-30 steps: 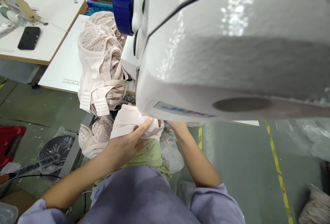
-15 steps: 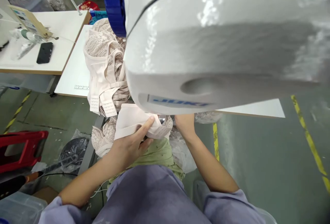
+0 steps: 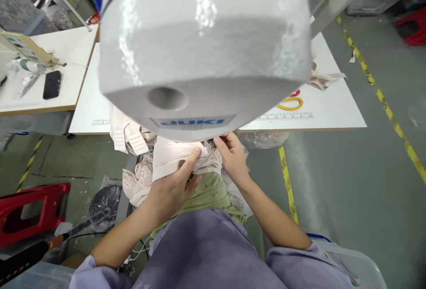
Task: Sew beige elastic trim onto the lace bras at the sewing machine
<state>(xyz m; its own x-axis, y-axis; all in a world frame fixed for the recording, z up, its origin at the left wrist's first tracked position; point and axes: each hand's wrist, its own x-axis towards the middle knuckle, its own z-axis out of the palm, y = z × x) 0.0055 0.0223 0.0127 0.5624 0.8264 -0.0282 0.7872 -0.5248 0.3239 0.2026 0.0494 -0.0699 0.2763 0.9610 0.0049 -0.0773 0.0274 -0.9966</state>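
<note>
A pale pink bra (image 3: pixel 171 157) with lace lies under the head of a white sewing machine (image 3: pixel 206 54), which hides its far part. My left hand (image 3: pixel 175 185) grips the bra's near edge, thumb on top and fingers underneath. Thumb and forefinger of my right hand (image 3: pixel 234 156) pinch the bra's lacy right end, just right of the needle area. Lace cups of a bra (image 3: pixel 138 179) hang to the left of my left hand. More pale bras (image 3: pixel 128 131) lie behind them, partly covered by the machine head.
Yellow-handled scissors (image 3: pixel 291 103) and a ruler marking (image 3: pixel 293 115) are on the white table (image 3: pixel 339 103) at right. A phone (image 3: pixel 52 85) lies on the left table. A red stool (image 3: pixel 36 209) and a clear bin (image 3: pixel 353 258) stand on the floor.
The view has shifted, so the machine head appears farther left and the right table shows. My right hand has come out from behind the head to the lace end. My left hand keeps its hold.
</note>
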